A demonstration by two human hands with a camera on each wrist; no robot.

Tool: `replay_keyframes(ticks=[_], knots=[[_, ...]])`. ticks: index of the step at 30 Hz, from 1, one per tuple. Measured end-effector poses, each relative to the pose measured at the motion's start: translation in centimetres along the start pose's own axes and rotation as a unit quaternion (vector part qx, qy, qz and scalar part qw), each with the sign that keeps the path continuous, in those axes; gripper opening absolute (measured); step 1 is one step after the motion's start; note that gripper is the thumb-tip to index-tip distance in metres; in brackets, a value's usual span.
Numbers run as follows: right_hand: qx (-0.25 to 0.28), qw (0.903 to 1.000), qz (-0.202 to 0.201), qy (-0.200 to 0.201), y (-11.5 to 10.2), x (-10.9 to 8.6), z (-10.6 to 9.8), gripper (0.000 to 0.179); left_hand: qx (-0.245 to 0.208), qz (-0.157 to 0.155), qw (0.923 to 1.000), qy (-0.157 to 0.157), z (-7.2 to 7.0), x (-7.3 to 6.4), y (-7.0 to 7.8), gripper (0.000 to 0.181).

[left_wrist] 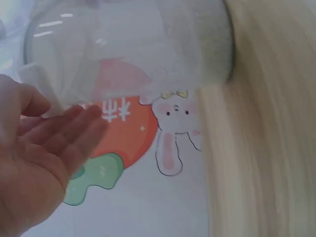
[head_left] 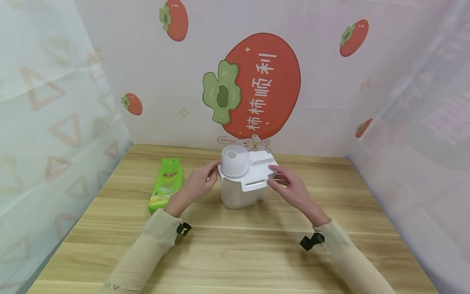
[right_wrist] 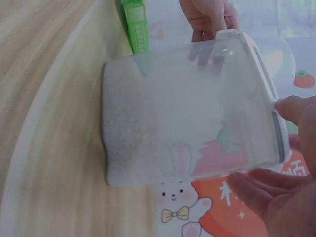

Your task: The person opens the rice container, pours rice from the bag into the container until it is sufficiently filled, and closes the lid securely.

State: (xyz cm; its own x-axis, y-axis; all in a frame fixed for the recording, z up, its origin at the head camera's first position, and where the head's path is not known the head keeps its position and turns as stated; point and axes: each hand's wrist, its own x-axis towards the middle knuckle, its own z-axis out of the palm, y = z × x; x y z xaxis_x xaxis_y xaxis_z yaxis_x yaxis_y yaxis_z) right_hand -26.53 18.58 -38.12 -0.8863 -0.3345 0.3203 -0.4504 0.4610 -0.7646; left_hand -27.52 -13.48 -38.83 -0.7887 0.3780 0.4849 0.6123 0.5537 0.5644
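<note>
A clear storage container (head_left: 236, 198) stands upright on the wooden table, whitish grains (right_wrist: 128, 123) filling its lower part. Its white lid (head_left: 261, 163) is on, with a translucent cup (head_left: 235, 165) upside down on the left end. My left hand (head_left: 200, 181) holds the lid's left edge; in the left wrist view the thumb and fingers lie around a white side clip (left_wrist: 42, 86). With thumb at the front and fingers along the far side, my right hand (head_left: 293, 190) grips the lid's right end. Some fingertips are hidden behind the lid.
A green packet (head_left: 168, 181) lies on the table (head_left: 235, 253) left of the container, beside my left wrist. Behind the table rises a backdrop (head_left: 319, 90) printed with persimmons. Pale curtains (head_left: 47, 122) hang at both sides.
</note>
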Motion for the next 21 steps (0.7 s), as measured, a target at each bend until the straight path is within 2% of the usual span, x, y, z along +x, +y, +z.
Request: replay_keyframes(ticks=[2, 5, 7, 9, 11, 14, 17, 21], knots=[[-0.008, 0.9998, 0.008, -0.017, 0.0, 0.0, -0.3, 0.052, -0.031, -0.034, 0.9984, -0.032, -0.1, 0.0, 0.5, 0.048], [-0.022, 0.9983, 0.020, -0.050, 0.0, 0.2, -0.7, 0.058, -0.062, -0.070, 0.9921, -0.083, 0.1, -0.1, 1.2, 0.067], [-0.028, 0.9971, 0.025, -0.066, 0.2, 0.3, -0.8, 0.062, -0.067, -0.083, 0.9888, -0.104, 0.5, -0.3, 1.6, 0.081], [-0.033, 0.9961, 0.031, -0.076, 0.4, 0.4, -0.8, 0.064, -0.062, -0.096, 0.9874, -0.110, 1.2, -0.5, 1.9, 0.094], [-0.033, 0.9957, 0.036, -0.079, 0.5, 0.5, -0.7, 0.065, -0.068, -0.105, 0.9877, -0.094, 2.1, -0.5, 2.2, 0.107], [-0.021, 0.9958, 0.040, -0.080, 0.6, 0.6, -0.6, 0.066, -0.076, -0.115, 0.9891, -0.052, 3.4, -0.6, 2.3, 0.126], [-0.016, 0.9965, 0.037, -0.073, 0.6, 0.7, -0.4, 0.067, -0.094, -0.115, 0.9887, -0.017, 4.2, -0.5, 2.5, 0.129], [-0.019, 0.9977, 0.030, -0.058, 0.2, 0.8, -0.2, 0.066, -0.106, -0.128, 0.9861, -0.002, 4.5, -0.5, 2.7, 0.126]])
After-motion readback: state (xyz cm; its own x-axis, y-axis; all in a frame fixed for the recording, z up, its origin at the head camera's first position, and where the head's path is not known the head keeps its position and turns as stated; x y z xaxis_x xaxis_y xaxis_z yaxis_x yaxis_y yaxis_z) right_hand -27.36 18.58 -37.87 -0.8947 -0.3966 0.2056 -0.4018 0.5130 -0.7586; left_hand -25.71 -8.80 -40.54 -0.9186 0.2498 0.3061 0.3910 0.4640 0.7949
